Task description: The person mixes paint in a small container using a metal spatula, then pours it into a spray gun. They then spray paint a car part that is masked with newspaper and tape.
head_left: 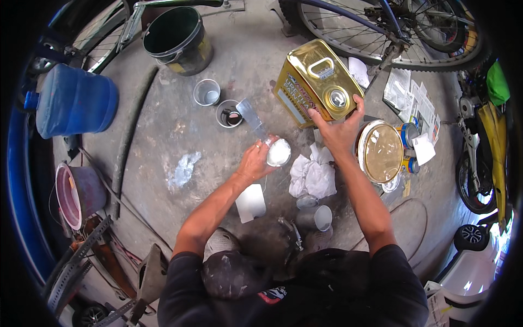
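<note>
My left hand (256, 161) grips a small cup (279, 152) of white material, with a translucent flat strip (248, 114) slanting up beside it. My right hand (338, 131) grasps the lower right corner of a gold rectangular metal can (310, 71), fingertips near its round cap. Beyond my left hand stand an empty-looking clear cup (206, 91) and a cup with dark contents (226, 113). Crumpled white paper (310, 174) lies between my forearms, near a grey cup (321, 218), a white card (250, 203) and a metal spray-gun-like tool (294, 234).
A dark bucket (174, 38), blue water jug (76, 101) and pink bucket (84, 193) stand left on the concrete floor (141, 163), beside a long hose (136, 120). Right are a lidded tin (381, 150), smaller cans (408, 133), newspaper (419, 103) and bicycles (354, 22).
</note>
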Tool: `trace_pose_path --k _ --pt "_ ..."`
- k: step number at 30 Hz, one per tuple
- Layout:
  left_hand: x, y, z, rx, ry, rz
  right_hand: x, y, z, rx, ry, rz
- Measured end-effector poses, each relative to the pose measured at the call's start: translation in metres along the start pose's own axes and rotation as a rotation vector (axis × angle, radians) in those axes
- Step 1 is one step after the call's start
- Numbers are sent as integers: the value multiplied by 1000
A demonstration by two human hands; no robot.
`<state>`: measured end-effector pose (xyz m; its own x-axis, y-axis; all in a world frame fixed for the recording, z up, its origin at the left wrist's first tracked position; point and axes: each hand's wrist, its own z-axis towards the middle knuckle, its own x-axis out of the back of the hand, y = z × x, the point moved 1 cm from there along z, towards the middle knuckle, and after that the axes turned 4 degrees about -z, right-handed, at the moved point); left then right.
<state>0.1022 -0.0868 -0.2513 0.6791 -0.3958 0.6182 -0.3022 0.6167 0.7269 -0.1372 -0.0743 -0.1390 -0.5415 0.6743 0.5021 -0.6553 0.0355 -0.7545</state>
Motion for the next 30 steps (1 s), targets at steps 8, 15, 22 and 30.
trace_pose_path --k 8,15,22,30 --pt "-14 0 -5 21 108 -101 28 -86 -24 203 -444 -89" --pt "-17 -6 -12 -52 42 40 -59 -76 -25 -55 -914 14" --pt "-30 -4 -11 311 262 -410 -14 -60 -25 -77 -899 -175" --pt "-29 10 -5 425 38 -327 23 -45 -62 125 -812 -102"
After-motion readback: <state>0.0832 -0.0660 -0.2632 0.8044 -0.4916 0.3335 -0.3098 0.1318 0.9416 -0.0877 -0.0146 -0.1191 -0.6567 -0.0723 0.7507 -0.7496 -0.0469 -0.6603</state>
